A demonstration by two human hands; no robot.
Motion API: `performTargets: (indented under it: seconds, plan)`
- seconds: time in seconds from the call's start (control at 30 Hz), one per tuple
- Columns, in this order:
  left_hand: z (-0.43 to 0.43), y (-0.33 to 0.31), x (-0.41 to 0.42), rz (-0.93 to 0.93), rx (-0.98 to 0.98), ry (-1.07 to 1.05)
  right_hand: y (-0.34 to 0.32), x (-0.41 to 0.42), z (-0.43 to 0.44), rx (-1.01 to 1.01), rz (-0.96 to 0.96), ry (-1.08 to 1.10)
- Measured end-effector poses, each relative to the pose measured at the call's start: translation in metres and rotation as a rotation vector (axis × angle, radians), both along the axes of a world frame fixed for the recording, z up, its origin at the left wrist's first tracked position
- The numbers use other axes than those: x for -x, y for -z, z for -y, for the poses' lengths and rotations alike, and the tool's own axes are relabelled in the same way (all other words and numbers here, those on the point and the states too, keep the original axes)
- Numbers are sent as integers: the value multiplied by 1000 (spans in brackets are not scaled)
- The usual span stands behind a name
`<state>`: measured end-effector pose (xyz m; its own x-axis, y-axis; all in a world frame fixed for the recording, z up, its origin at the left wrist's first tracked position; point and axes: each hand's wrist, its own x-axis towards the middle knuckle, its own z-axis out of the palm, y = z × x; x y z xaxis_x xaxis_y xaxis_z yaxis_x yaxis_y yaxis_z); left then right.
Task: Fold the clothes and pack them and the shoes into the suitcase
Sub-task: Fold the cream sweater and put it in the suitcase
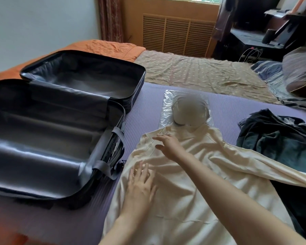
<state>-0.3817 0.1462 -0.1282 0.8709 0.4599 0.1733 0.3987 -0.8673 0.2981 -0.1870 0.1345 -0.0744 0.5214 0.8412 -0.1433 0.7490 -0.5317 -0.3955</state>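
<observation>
Cream shirt (193, 184) lies spread at 6 o'clock, open suitcase (48, 142) at 9 — smoothing before folding, I judge. Left grip (141, 184) and right grip (168, 144) spread straight-fingered over it, holding nothing — next needs pinching an edge.

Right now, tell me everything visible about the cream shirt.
The cream shirt lies spread on the purple mat. Its fabric looks thin and soft, and it is wrinkled. Its far end overlaps a clear plastic bag, and one side stretches right, by the dark clothes pile. The left hand lies flat on it. The right hand reaches over its upper part, fingers straight.
</observation>
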Motion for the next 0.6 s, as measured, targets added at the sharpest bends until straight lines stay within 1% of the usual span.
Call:
performTargets:
  seconds: [0.03,0.2,0.33,0.43,0.53,0.6]
  plan:
    - [0,3,2,-12,-13,-8,-1,-1,-11,17,4,-18]
    - [-5,21,3,74,-94,-24,3,-4,-57,50,53,-145]
    - [-7,28,-1,45,-123,-34,13,-11,-77,59,150,-154]
    - [-7,22,-1,30,-55,-102,14,-20,-88,-81,219,-103]
    - [-23,28,-4,19,-44,-192,9,-27,-101,-284,262,49]
    - [-38,29,-7,-23,-32,-239,8,-27,-107,-311,294,106]
